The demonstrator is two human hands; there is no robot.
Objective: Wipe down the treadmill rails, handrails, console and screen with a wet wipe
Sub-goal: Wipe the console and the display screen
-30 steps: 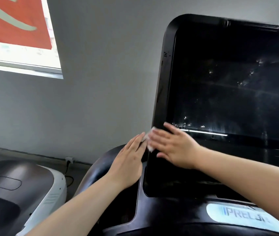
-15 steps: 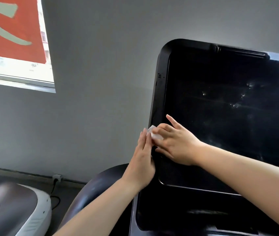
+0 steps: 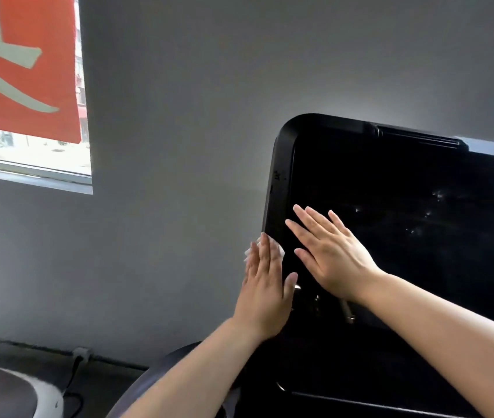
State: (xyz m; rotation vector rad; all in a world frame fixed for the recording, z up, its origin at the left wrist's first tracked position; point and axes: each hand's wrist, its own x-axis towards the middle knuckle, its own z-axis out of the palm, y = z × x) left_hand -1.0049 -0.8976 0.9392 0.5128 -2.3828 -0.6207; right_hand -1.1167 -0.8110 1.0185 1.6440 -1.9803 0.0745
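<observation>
dark floor (image 3: 28, 366), white-edged machine (image 3: 13, 396), cable (image 3: 74, 378)

- The left hand (image 3: 265, 292) is pressing a white wet wipe (image 3: 279, 251) with straight fingers against the left edge of the black screen (image 3: 405, 236).
- The right hand (image 3: 330, 254) is lying flat and spread on the screen glass, just right of the left hand.
- A window (image 3: 25, 86) with a red banner (image 3: 13, 61) is showing at far left in the grey wall (image 3: 179, 146).

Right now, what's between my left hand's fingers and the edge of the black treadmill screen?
The crumpled white wet wipe, pressed by the left hand's straight fingers against the black treadmill screen's left bezel, in the head view.
</observation>
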